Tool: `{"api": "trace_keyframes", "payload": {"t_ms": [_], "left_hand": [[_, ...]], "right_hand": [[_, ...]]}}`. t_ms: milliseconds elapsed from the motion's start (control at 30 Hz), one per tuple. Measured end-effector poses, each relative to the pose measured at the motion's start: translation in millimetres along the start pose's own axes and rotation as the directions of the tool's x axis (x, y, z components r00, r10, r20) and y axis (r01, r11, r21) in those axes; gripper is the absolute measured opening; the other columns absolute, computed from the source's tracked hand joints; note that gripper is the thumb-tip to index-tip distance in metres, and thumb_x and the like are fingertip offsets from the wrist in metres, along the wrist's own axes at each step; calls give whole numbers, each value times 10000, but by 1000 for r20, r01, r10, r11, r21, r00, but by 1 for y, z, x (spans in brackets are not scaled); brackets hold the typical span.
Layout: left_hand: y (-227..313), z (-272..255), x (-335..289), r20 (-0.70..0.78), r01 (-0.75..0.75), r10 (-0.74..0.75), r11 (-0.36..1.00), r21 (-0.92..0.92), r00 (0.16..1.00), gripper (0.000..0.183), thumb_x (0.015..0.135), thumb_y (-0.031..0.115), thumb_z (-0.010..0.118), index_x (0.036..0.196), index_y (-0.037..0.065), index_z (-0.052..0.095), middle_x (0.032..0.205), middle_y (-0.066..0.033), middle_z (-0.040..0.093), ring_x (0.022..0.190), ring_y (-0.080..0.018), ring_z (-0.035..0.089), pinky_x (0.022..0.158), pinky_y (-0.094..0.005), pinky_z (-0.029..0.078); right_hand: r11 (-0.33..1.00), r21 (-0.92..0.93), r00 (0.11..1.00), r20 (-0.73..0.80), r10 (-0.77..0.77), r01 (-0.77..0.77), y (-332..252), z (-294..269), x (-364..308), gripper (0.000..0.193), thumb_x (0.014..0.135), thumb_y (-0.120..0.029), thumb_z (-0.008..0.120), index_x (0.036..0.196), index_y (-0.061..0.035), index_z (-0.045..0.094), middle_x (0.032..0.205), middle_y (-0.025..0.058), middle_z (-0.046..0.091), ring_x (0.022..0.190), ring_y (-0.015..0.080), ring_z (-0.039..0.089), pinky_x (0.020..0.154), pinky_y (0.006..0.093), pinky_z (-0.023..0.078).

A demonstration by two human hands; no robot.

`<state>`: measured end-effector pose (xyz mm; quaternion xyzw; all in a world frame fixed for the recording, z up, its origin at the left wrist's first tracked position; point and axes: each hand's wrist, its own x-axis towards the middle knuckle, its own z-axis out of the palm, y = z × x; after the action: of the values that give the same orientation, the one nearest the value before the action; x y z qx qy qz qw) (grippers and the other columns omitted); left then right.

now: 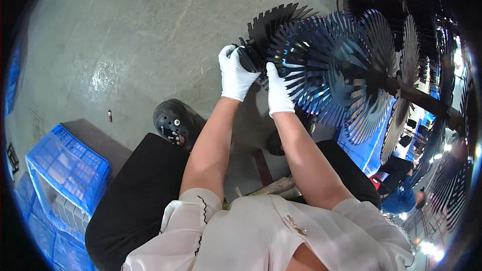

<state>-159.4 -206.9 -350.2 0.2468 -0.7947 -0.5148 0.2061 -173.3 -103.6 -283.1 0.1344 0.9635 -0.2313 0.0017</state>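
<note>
My left hand (236,75), in a white glove, is closed around a small stack of dark flat pieces (250,60) at the near end of a rack. Close beside it, my right hand (279,90), also gloved in white, reaches in among the thin fins. Its thumb points up along the stack, while its other fingers are partly covered, so what they grip is unclear. Just right of both hands spreads a large dark slotted disc (321,65) with fan-like slats. A black toothed disc (276,22) stands behind the stack.
More slotted discs (379,40) sit along a dark shaft (427,101) on the right. Blue crates (68,153) wrapped in plastic stand at lower left. A small brown object (110,116) lies on the grey floor. Another person (401,198) sits at far right.
</note>
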Motion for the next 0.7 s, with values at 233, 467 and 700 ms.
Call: {"api": "trace_keyframes", "payload": {"t_ms": [233,467,700], "left_hand": [[0,3,3,1,-28,28,1000,13,1000,636,562,270,890,1071,2,617,1199,-233,496,1177,-391,454,1030,-445,399],[-4,4,4,10,-44,44,999,-10,999,610,554,255,881,1053,10,627,1187,-235,504,1176,-391,453,1028,-447,401],[-7,6,1,15,-45,45,999,5,999,687,556,289,902,1103,0,604,1184,-230,497,1166,-391,476,1018,-432,417]], "right_hand": [[953,-260,982,63,177,-155,-22,-1,-4,1132,812,-692,637,1491,112,218,1532,344,276,1426,441,288,1176,516,239],[949,-314,998,37,42,-28,-12,8,-6,1051,875,-664,568,1475,130,229,1494,403,274,1397,533,278,1164,587,227],[964,-264,995,-76,-58,36,7,26,-7,1024,892,-688,522,1457,131,281,1437,460,311,1346,608,318,1135,642,258]]}}
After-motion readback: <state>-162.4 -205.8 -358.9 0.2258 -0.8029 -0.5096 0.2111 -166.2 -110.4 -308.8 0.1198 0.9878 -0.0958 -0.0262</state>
